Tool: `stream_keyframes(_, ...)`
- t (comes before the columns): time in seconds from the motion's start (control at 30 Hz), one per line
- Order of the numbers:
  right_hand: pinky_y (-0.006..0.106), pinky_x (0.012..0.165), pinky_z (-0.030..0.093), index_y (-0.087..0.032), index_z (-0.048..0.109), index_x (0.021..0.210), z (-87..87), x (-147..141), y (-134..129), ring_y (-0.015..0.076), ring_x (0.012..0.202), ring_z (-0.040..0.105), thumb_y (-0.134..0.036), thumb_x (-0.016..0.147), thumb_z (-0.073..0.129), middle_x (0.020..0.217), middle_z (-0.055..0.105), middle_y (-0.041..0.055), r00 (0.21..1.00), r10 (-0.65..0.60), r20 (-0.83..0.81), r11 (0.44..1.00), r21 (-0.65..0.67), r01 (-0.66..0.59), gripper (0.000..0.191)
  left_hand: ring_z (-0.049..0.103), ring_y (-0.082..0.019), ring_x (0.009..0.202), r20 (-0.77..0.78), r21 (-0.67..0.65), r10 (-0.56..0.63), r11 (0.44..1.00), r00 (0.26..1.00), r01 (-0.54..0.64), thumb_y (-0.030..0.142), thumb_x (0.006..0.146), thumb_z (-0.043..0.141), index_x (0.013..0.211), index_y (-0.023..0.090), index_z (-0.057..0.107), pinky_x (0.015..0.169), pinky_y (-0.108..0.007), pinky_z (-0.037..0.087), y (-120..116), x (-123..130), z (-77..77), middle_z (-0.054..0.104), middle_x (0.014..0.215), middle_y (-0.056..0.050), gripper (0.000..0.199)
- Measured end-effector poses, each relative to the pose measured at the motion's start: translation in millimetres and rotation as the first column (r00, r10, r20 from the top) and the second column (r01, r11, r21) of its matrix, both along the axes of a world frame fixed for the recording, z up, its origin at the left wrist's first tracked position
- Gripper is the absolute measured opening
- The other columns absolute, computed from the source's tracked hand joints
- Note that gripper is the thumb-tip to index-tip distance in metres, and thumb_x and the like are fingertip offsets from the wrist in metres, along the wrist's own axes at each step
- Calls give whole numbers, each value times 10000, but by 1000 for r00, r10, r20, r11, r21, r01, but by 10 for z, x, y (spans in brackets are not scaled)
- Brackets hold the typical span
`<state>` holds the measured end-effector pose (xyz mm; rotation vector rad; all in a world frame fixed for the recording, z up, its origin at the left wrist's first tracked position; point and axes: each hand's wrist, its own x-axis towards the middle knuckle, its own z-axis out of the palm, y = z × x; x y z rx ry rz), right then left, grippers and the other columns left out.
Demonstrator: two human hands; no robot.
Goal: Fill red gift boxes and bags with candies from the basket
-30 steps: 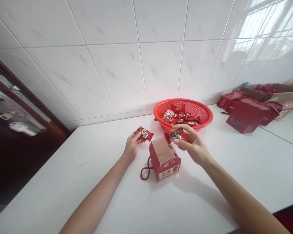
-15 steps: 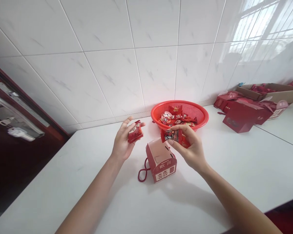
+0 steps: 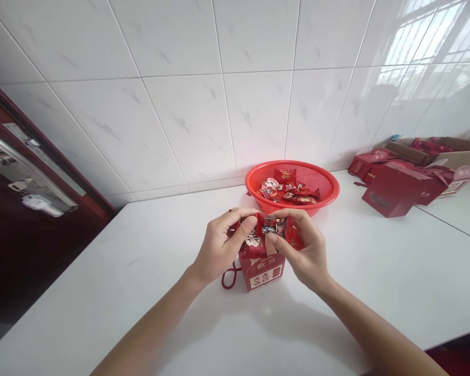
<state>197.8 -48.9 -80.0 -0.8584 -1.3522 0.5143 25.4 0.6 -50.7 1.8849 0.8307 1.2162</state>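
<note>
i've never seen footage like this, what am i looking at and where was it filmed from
There is no machine here: these are a person's two bare hands, filmed by a camera worn on the head, looking forward and down. The left hand holds a red packet with a white patch; the right hand holds a dark and red packet. Both are above a small red box with a cord loop. On the white table, a red basket behind holds more packets, and more red boxes lie off to the right.
</note>
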Motion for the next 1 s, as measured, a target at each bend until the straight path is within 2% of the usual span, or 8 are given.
stream_keyframes(0.17,365,714,591,-294,604,1092,-37,-13,-7,206,832,678,-257,880,727,973,681,35,997,-81,9,996,49,80,248,657,-186,747,-15,-122,-116,986,993,113,488,930,638,1091,225,779,667,-259,518,-49,-8,30,755,927,-57,339)
stream_keyframes(0.3,361,692,589,-291,607,1083,-33,6,-9,199,793,673,-264,864,743,966,675,36,994,-112,-4,993,44,112,258,658,-199,773,-73,-137,-113,985,991,102,449,924,652,1014,219,782,680,-264,520,-79,-2,36,735,884,-53,279)
stream_keyframes(0.5,326,573,537,-262,664,998,44,103,-11,186,709,647,-396,856,744,899,696,44,996,46,-81,987,-148,-57,211,631,-170,711,-144,-39,-69,997,987,64,371,956,608,985,258,790,669,-256,498,-112,-42,105,725,822,-21,216)
stream_keyframes(0.6,281,501,484,-234,702,935,95,156,6,148,610,602,-391,848,751,783,678,26,973,193,-126,943,-250,-219,186,644,-172,716,-181,-12,-57,998,982,56,356,956,608,1002,270,793,686,-262,503,-112,-84,153,744,836,-15,209)
stream_keyframes(0.73,269,547,484,-226,740,947,111,183,11,164,698,629,-371,850,752,831,697,38,921,375,-102,871,-303,-388,175,670,-193,756,-195,-16,-62,998,979,60,357,949,616,974,266,801,655,-261,497,-106,-116,189,774,887,-26,208)
stream_keyframes(1.0,243,553,395,-186,678,880,104,200,-19,116,645,481,-390,925,670,751,577,1,881,473,10,827,-348,-441,209,625,-164,687,-249,9,-78,996,965,83,336,967,590,943,246,775,624,-252,463,-153,-132,205,741,843,-16,208)
